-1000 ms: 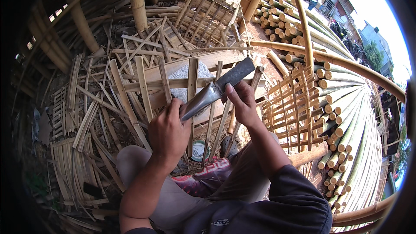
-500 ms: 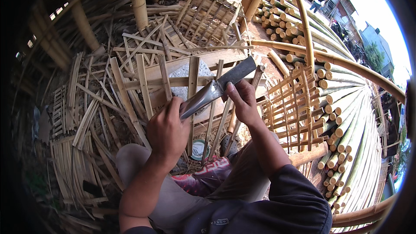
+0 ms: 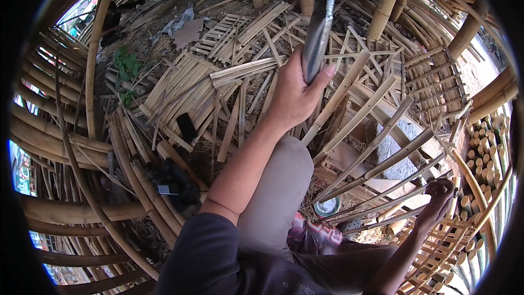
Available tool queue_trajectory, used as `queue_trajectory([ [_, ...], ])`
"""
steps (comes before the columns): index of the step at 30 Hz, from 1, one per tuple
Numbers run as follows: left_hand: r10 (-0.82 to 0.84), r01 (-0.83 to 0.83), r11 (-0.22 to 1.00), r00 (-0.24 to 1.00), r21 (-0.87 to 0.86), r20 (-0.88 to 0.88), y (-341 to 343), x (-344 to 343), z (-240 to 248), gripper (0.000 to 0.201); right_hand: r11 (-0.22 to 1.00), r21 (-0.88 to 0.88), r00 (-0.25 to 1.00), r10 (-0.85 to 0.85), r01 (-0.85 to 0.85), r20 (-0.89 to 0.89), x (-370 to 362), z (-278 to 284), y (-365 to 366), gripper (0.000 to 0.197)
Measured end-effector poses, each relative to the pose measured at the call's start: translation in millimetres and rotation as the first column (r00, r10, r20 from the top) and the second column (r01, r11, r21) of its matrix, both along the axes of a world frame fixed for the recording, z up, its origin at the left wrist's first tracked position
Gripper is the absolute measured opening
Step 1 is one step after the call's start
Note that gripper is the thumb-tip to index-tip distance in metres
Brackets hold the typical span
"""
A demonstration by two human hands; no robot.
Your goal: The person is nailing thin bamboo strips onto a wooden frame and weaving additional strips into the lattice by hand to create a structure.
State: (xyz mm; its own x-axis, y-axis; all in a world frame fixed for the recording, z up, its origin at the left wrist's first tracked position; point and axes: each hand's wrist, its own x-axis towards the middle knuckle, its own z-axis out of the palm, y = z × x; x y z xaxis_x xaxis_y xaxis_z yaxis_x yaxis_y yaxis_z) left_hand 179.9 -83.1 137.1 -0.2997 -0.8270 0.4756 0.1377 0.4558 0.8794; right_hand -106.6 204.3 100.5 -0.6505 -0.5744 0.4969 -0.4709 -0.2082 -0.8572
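Observation:
My left hand [image 3: 300,90] is raised in front of me, closed around the tubular metal handle of a machete [image 3: 316,49]. Its blade points up and away, seen nearly edge-on, and runs out at the top. Far to the right, my right hand [image 3: 436,199] has its fingers curled at the end of a bamboo lattice [image 3: 387,139]; shadow hides part of the grip. The lattice has several long slats fanning toward my knees, crossed by another slat. Under it lies a pale grey stone block [image 3: 396,155].
Loose split-bamboo strips [image 3: 177,95] cover the ground at left, with a black phone [image 3: 186,127] on them. A round tub [image 3: 327,206] stands by my feet. Finished slatted panels [image 3: 436,79] lie at far right, near stacked bamboo poles [image 3: 483,142]. Bamboo railings [image 3: 71,207] enclose the left side.
My view has swung left. The machete, earlier held by both hands, is now in my left hand alone, lifted upright. My right hand has left the blade and moved to the lattice's right end.

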Motion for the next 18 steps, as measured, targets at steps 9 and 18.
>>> queue_trajectory([
  [9,0.277,-0.441,0.896,0.459,-0.054,0.844,-24.0,148.3,-301.5,0.048,0.996,0.087,0.994,0.000,0.009,-0.109,-8.6,-2.6,-4.1,0.049],
  [18,0.021,-0.423,0.902,0.257,0.093,0.966,-0.9,139.4,-380.9,0.047,0.955,0.281,0.932,0.014,0.095,-0.361,-5.5,-1.8,-12.5,0.041],
])
